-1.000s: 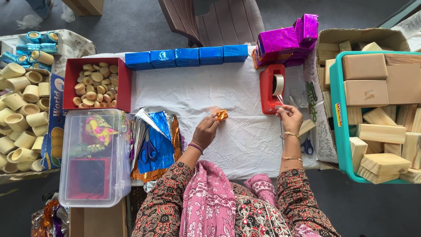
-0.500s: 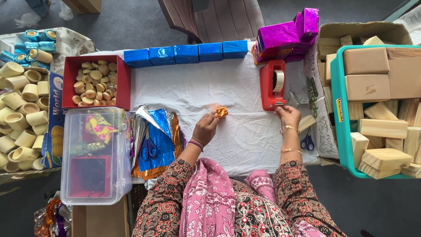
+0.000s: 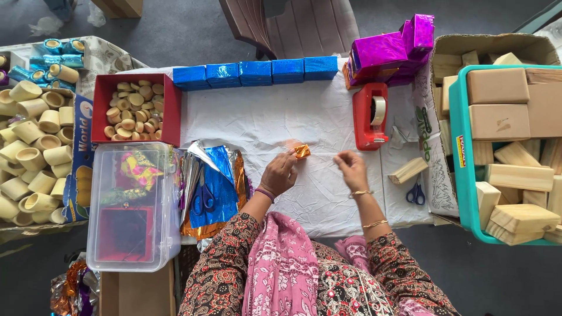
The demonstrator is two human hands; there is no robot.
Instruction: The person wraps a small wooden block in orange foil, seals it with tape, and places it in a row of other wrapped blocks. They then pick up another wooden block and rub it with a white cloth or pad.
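Roughly mid-batch, judging by the piles: teal crate [image 3: 462,175] on the right holds plenty of bare wooden blocks [image 3: 497,85], and the cardboard tubes [image 3: 35,158] heaped on the left are mostly unwrapped, only a few at top left in blue foil. White table cloth [image 3: 275,117] is the work area; done pieces sit along its far edge, a row of blue foil-wrapped boxes [image 3: 254,71] and a stack of magenta wrapped boxes [image 3: 389,50]. Clear plastic bin [image 3: 134,205] at near left, foil sheets [image 3: 216,187] with blue-handled scissors [image 3: 202,196] on top beside it, red tray of small round caps [image 3: 134,108] above that. Red tape dispenser [image 3: 370,116] stands just beyond the right hand. Left hand [image 3: 278,175] pinches a small orange foil piece [image 3: 302,151] at its fingertips, held on the cloth mid-table. Right hand [image 3: 351,169] is loosely curled, fingers near together; can't tell whether it has tape in them. One bare wooden block [image 3: 408,171] lies just right of it, second scissors [image 3: 415,193] beside that.
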